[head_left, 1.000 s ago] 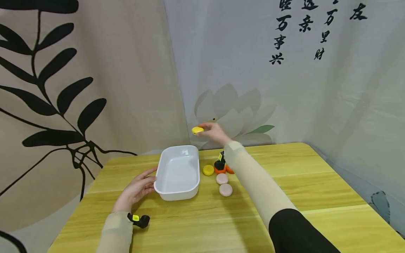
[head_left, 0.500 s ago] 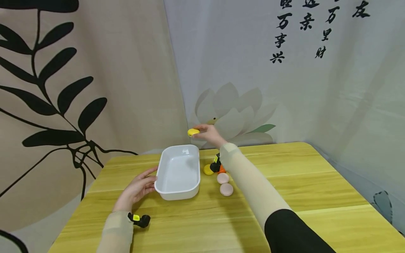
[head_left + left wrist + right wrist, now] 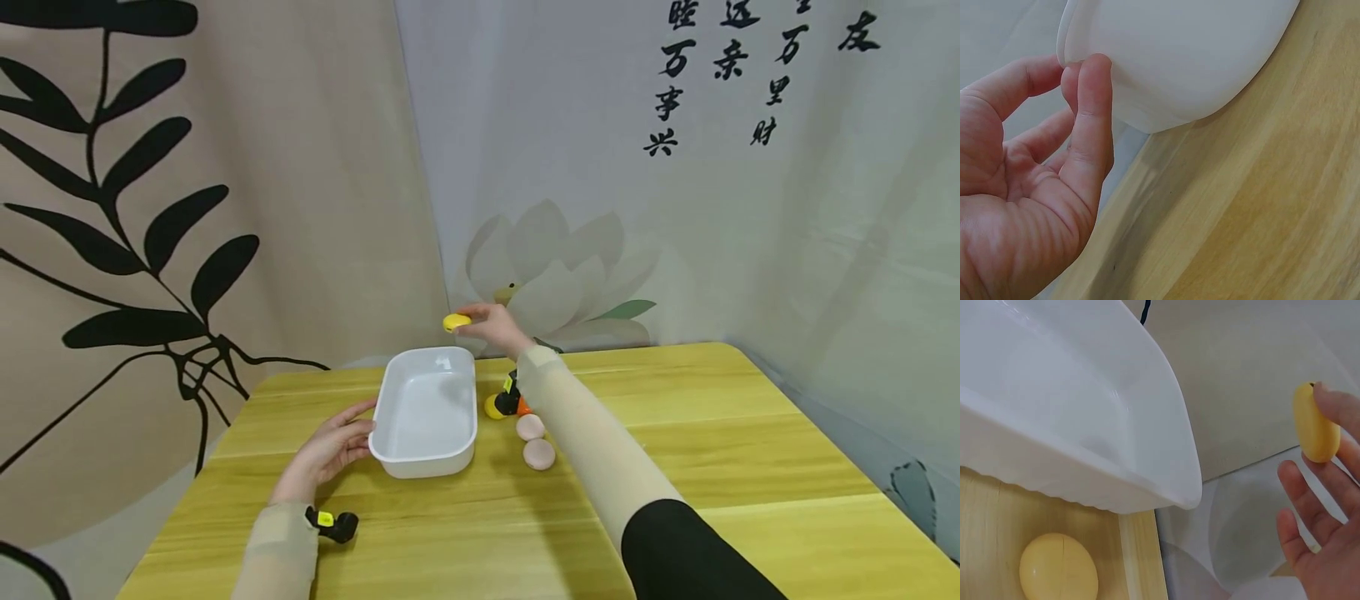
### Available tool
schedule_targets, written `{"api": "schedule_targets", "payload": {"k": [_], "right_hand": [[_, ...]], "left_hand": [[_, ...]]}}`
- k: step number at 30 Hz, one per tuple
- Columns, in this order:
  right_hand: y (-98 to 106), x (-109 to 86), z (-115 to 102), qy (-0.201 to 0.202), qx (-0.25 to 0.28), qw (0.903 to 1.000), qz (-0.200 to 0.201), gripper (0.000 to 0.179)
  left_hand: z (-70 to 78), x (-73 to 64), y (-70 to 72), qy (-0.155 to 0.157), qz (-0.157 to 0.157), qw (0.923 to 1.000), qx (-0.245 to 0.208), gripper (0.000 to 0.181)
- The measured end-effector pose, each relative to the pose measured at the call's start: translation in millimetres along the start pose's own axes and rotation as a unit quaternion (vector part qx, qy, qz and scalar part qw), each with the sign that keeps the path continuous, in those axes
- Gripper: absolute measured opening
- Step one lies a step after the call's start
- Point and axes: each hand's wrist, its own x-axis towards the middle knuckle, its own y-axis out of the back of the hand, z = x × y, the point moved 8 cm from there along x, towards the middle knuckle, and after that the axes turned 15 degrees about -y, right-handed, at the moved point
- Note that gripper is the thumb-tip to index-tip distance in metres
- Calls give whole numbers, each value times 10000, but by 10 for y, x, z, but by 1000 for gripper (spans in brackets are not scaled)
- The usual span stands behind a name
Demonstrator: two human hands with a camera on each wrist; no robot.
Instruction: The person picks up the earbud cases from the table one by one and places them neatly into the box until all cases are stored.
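Note:
My right hand [image 3: 492, 326] pinches a small yellow disc-like piece [image 3: 1315, 422] with rounded edges between thumb and fingers. It is held in the air past the far right corner of a white rectangular dish [image 3: 423, 462]; the other fingers are spread below it in the right wrist view. At the dish's left side, my left hand [image 3: 337, 446] touches the rim and outer wall with relaxed fingertips [image 3: 1094, 81]. Beside the dish lies another yellow piece [image 3: 1059, 569], with a seam across its top. Two pale pink discs [image 3: 530, 427] sit nearer me.
The wooden table [image 3: 420, 542] carries everything, its far edge close to a printed curtain [image 3: 337, 167]. An orange piece [image 3: 523, 407] is mostly hidden behind the black camera [image 3: 507, 398] on the right wrist. Another black camera [image 3: 341, 527] sits on the left wrist.
My right hand has moved a little left and down with the yellow piece, closer to the dish's far corner. My left hand stays at the dish.

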Motion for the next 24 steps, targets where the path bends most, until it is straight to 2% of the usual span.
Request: {"api": "schedule_targets", "payload": {"k": [16, 24], "right_hand": [[-165, 39, -47, 75, -1, 10000, -16, 49], [-227, 50, -17, -3, -139, 9998, 135, 48]], "left_hand": [[-24, 15, 28, -28, 11, 10000, 18, 63], [-19, 8, 28, -30, 35, 10000, 40, 63]]}}
